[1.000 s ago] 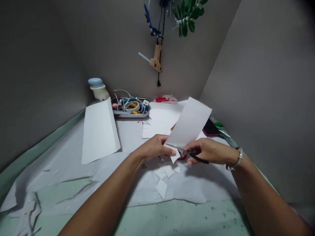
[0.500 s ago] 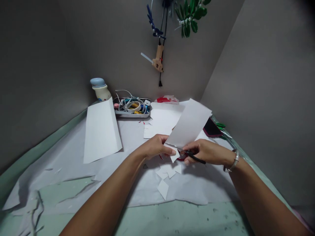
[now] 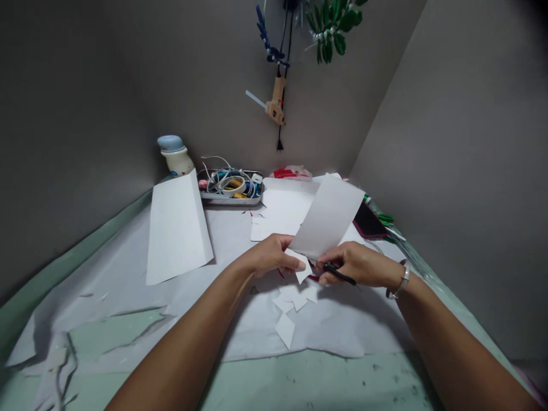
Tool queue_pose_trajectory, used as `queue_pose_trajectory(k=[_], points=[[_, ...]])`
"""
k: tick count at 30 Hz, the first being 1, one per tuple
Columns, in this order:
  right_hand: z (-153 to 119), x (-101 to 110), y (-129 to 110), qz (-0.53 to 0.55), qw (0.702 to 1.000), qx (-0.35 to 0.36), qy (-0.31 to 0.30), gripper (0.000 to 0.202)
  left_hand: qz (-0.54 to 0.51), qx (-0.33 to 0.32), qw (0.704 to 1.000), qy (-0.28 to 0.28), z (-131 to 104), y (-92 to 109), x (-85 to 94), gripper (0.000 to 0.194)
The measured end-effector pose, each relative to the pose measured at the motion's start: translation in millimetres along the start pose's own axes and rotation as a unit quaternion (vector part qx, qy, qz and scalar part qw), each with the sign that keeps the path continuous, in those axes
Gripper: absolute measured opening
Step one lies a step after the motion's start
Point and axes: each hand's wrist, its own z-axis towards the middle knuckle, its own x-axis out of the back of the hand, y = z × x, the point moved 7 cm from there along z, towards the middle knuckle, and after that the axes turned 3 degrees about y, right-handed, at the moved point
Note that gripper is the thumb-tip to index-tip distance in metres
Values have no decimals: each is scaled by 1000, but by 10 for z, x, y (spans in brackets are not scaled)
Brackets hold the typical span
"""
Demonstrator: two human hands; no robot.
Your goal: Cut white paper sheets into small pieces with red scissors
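Note:
Between thumb and fingers, my left hand point(image 3: 278, 254) pinches the lower left corner of a sheet of white paper point(image 3: 330, 214), whose far end tilts up. A small pointed paper flap point(image 3: 302, 268) shows at the thumb tip. My right hand point(image 3: 353, 264) is closed around a pair of black-handled scissors point(image 3: 338, 273). Their blades lie along the sheet's near edge, beside my left thumb; whether they are fully closed I cannot tell. Below the hands, several small cut paper pieces point(image 3: 285, 331) lie on the white table covering.
A folded white sheet point(image 3: 177, 228) stands at the left. Behind are a metal tray point(image 3: 231, 201) of cords and tape, and a lidded jar point(image 3: 175, 155). A phone point(image 3: 369, 222) lies at the right. A glue gun point(image 3: 276, 103) hangs on the wall.
The raised sheet has shifted slightly and its far end has dipped a little. The scissors blades have moved slightly along its near edge. My left hand keeps its pinch.

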Motion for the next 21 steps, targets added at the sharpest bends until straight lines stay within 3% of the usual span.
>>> queue_pose_trajectory(k=[3, 8, 11, 14, 17, 21], points=[[4, -5, 40, 0, 1000, -14, -13, 36, -22, -9, 1000, -2, -9, 33, 5, 47], [-6, 50, 90, 33, 999, -40, -9, 37, -34, -3, 998, 45, -64, 119, 170, 84], [21, 134, 44, 96, 992, -32, 77, 38, -29, -20, 997, 73, -100, 197, 254, 85], [56, 153, -28, 185, 970, -7, 159, 38, -19, -34, 997, 69, -122, 252, 228, 82], [95, 90, -89, 258, 948, 19, 184, 37, 10, -49, 996, 72, -133, 287, 173, 76], [128, 19, -141, 269, 942, 36, 196, 32, 38, -60, 995, 73, -134, 315, 111, 72]])
